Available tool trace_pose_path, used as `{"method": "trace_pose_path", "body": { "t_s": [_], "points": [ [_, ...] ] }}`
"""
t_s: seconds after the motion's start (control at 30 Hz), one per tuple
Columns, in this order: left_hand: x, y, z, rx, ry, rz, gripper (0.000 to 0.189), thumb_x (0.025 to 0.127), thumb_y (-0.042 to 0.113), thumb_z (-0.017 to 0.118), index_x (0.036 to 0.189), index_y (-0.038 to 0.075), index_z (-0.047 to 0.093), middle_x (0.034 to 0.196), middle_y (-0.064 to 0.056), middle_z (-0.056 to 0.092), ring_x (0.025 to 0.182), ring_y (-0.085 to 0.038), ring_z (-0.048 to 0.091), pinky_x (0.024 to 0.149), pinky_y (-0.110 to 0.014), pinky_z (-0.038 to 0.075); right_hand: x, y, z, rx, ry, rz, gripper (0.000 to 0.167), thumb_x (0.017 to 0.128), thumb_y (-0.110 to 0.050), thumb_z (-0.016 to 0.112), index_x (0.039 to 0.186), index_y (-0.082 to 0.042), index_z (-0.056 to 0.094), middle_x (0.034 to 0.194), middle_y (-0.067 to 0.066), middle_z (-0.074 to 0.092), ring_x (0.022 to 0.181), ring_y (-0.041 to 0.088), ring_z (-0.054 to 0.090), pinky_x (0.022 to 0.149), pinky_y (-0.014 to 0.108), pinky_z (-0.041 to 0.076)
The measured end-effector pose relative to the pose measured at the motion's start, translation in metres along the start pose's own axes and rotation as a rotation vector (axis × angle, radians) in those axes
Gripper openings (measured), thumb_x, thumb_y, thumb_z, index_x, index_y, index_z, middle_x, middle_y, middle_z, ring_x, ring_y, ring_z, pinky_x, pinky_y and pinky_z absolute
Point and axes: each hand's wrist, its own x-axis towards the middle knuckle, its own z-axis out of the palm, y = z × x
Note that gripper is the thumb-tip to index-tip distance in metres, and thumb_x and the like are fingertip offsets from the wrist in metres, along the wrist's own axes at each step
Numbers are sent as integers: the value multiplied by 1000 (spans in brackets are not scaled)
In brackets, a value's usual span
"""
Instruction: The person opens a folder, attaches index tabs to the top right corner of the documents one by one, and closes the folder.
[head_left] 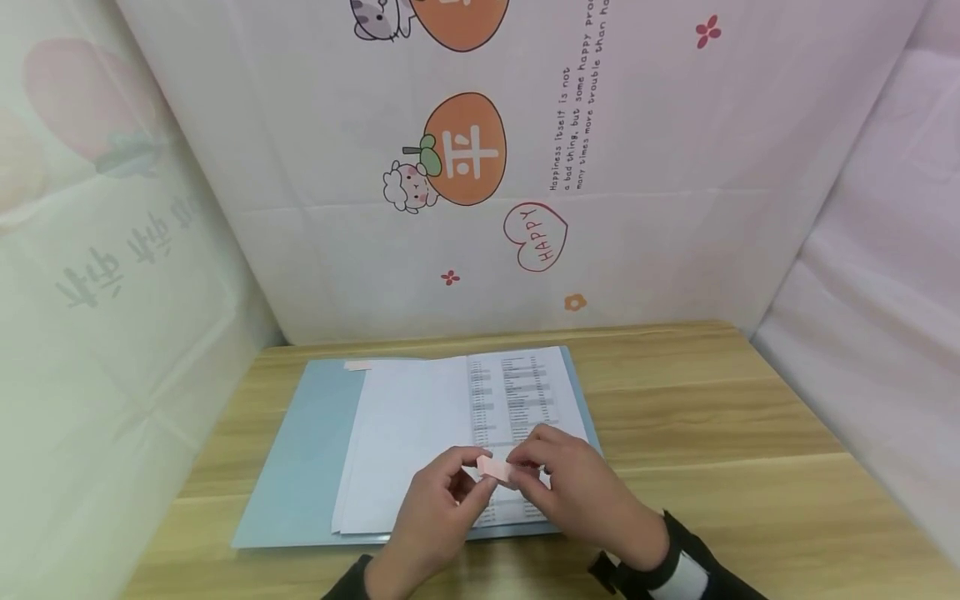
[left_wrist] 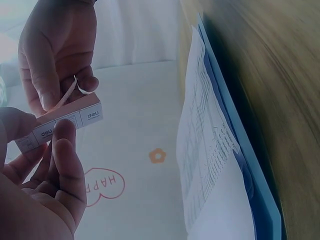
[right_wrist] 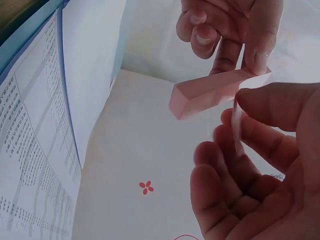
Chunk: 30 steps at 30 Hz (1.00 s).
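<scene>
Above the open folder, my left hand pinches a small pink sticky-note pad between thumb and fingers. The pad is a narrow block, and its white side carries printed "deli" lettering in the left wrist view. My right hand is at the pad's right end, its thumb and fingers pinching a thin pink sticky note. That note bends up from the pad's face in the left wrist view; I cannot tell whether it is fully separate. Below both hands lie white printed sheets in the light blue folder.
The folder lies on a wood-grain table. A pink sticky note is at the top edge of the sheets. A white printed cloth hangs behind the table, with more white cloth at both sides.
</scene>
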Motion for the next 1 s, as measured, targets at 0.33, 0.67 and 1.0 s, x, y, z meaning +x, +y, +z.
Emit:
{"method": "trace_pose_path", "body": {
  "t_s": [0.33, 0.67, 1.0],
  "points": [
    [0, -2, 2, 3, 17, 11, 21, 97, 33, 66, 112, 19, 69, 90, 9, 62, 68, -10, 55, 59, -25, 48, 0, 0, -1, 96, -58, 75, 16, 93, -16, 73, 84, -24, 62, 74, -16, 51, 62, 3, 47, 54, 23, 45],
    [-1, -4, 2, 20, 42, 8, 17, 96, 33, 68, 105, 19, 71, 81, 10, 61, 64, -9, 54, 55, -25, 47, -1, -1, -3, 88, -86, 72, 15, 97, -18, 68, 85, -22, 60, 72, -15, 48, 62, 3, 45, 54, 24, 43],
    [-3, 1, -1, -44, 26, -68, 22, 95, 35, 68, 103, 14, 71, 74, 6, 64, 60, -10, 56, 49, -24, 44, -2, 0, -2, 125, -98, 84, 14, 97, -17, 67, 87, -23, 59, 74, -15, 51, 62, 3, 47, 54, 23, 45]
  ]
}}
